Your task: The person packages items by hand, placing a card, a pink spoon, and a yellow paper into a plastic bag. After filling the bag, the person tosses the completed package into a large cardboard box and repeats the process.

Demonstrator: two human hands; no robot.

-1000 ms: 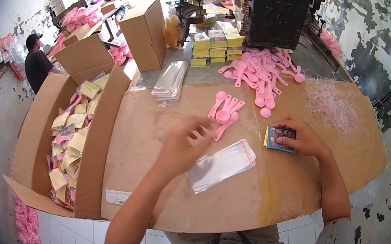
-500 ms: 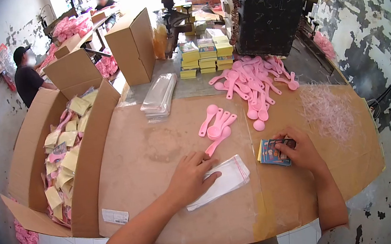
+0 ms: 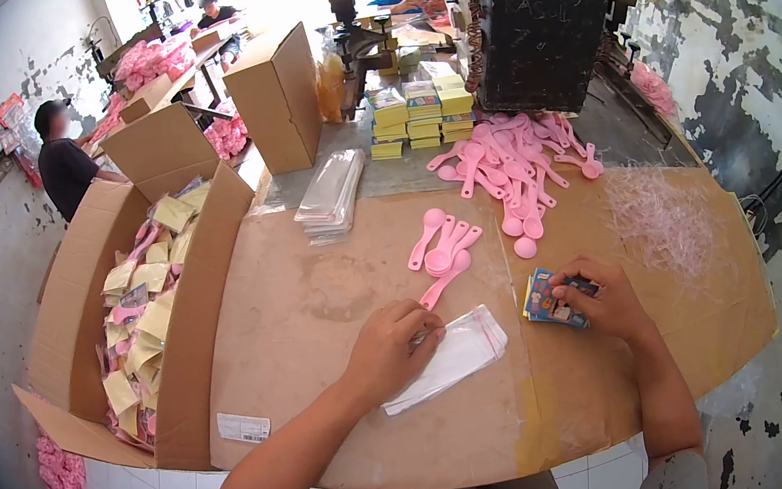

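Note:
My left hand (image 3: 394, 350) is at the near middle of the table with its fingers curled and the thumb drawn in. It rests over a stack of clear plastic bags (image 3: 463, 353). Its fingertips meet the handle end of a pink measuring spoon (image 3: 447, 280); what they pinch, if anything, is hidden. To the right, my right hand (image 3: 605, 298) grips a small stack of printed cards (image 3: 551, 299), thumb on top, low over the cardboard. A few more pink spoons (image 3: 453, 243) lie just beyond the bags.
A pile of pink spoons (image 3: 510, 161) lies at the back, near card stacks (image 3: 422, 113) and more plastic bags (image 3: 331, 193). An open carton (image 3: 182, 367) of packed pouches stands left. Clear shreds (image 3: 660, 219) lie right. A black machine box (image 3: 537, 35) overhangs the back. Other people sit farther off.
My left thumb has closed in toward the fingers over the bags. The cards in my right hand have turned slightly. The whole view has shifted a little.

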